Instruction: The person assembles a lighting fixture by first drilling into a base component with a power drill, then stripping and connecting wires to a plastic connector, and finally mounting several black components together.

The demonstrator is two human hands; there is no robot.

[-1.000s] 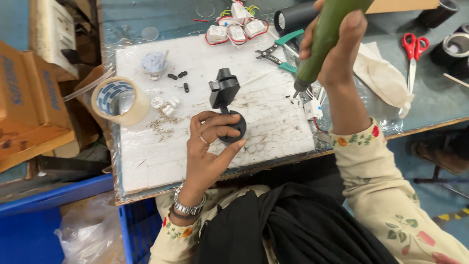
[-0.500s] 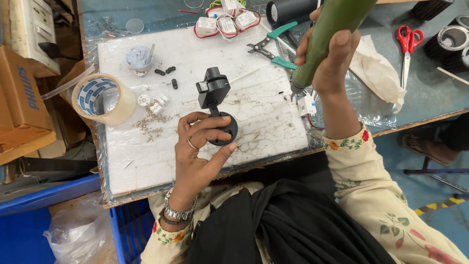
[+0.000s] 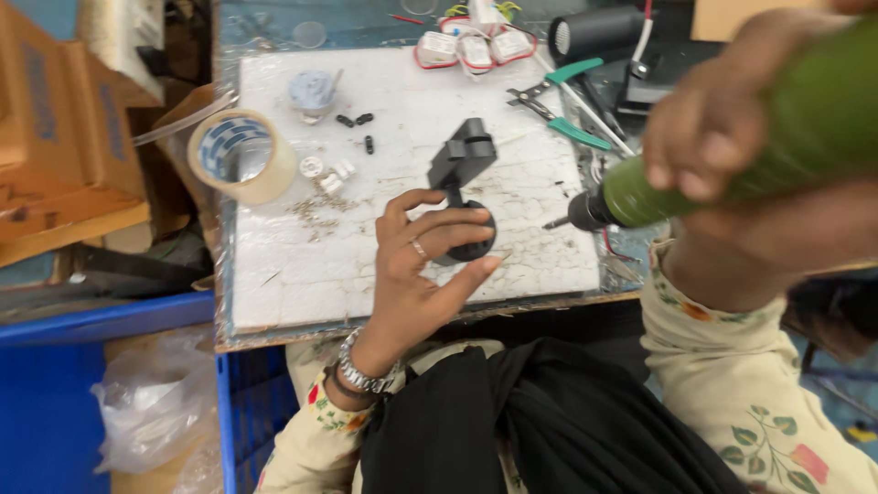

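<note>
The left hand (image 3: 416, 265) is steadying a black bracket (image 3: 462, 169) on the white board (image 3: 302, 265), fingers curling around its round base. The right hand (image 3: 709, 137), fingers wrapped, is gripping a green driver (image 3: 732, 155). The bracket looks rigid, light and top-heavy; holding the base seems steadiest.

My green driver (image 3: 732, 155) has a black nose, and the fitting (image 3: 462, 197) is black. The board (image 3: 402, 174) is white and crackled; my cream sleeves (image 3: 750, 402) carry flowers.
</note>
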